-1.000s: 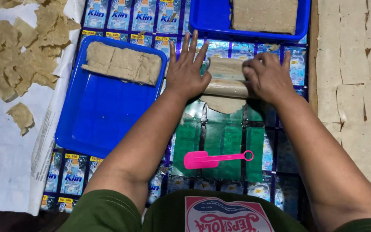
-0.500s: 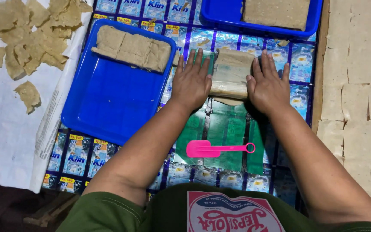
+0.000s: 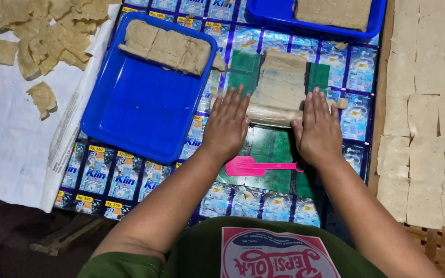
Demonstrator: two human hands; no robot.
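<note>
Nearest to me, a green shirt [image 3: 197,257] with a red and white print fills the bottom edge, and both forearms reach up from it over the table [image 3: 130,180], which is covered in a mat of blue and green sachet wrappers. Just beyond the wrists a pink scraper [image 3: 256,166] lies flat on the green part of the mat, its handle pointing right, close under the right palm but apart from it.

Next come the hands. My left hand [image 3: 226,126] lies palm down, fingers [image 3: 235,103] straight and slightly spread, the tips against the left end of a roller [image 3: 271,116]. My right hand [image 3: 318,131] lies the same way on the roller's right end, fingers [image 3: 318,105] spread and flat. Neither hand is clenched; both press open on top of it.

Beyond the roller, a pale dough strip [image 3: 280,82] stretches away from me on the green mat, touching the roller at its near end.

Left of the hands sits a blue tray [image 3: 140,118], mostly bare, with three tan slabs [image 3: 166,47] along its far edge. Farther off, a second tray [image 3: 279,15] holds another slab [image 3: 333,11].

Far left, torn tan scraps [image 3: 37,36] lie on white paper [image 3: 11,149]. Along the right side, pale squares [image 3: 423,103] lie in rows on a woven rack.
</note>
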